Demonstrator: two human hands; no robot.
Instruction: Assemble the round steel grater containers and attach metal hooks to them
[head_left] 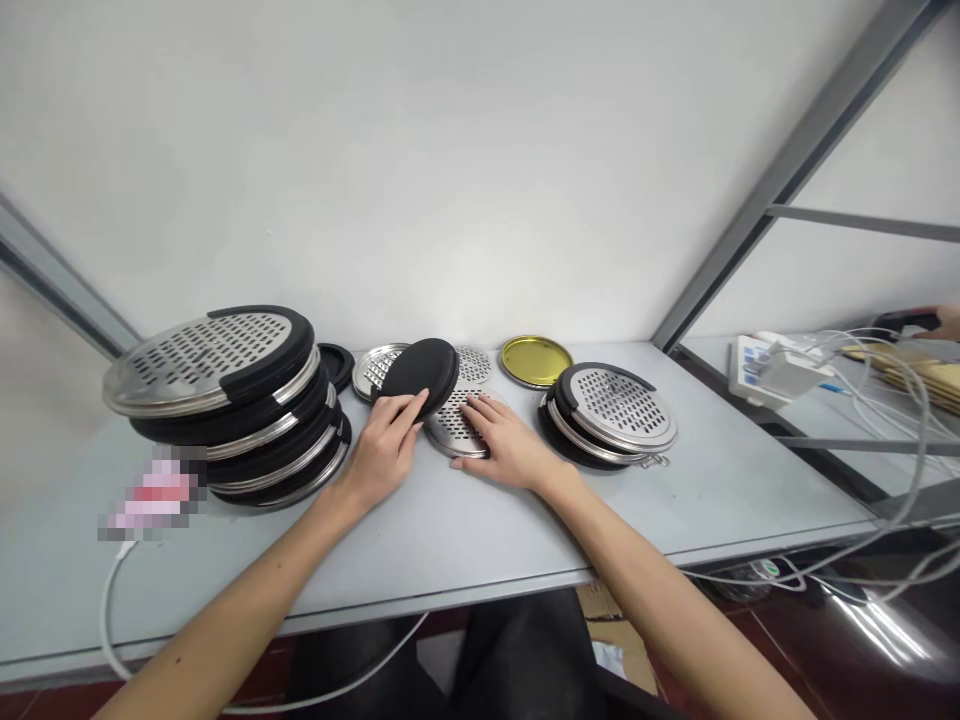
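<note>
My left hand (386, 440) is closed on the near edge of a round black lid (421, 372), which is tilted up off the table. Beside it, my right hand (506, 440) lies with fingers spread on a perforated metal grater disc (454, 422). Behind the lid are another grater disc (367, 370) and a second perforated disc (474, 364), both partly covered. A tall stack of grater discs with black rims (262, 400) stands at the left. A shorter stack (619, 405) sits right of my right hand.
At the back lie a gold round lid (535, 360) and a black ring (335, 362). A blurred-out item with a white cable (154, 495) is at the left. Beyond the metal frame (787, 165) are a power strip (772, 372), cables and another person's hand (946, 323).
</note>
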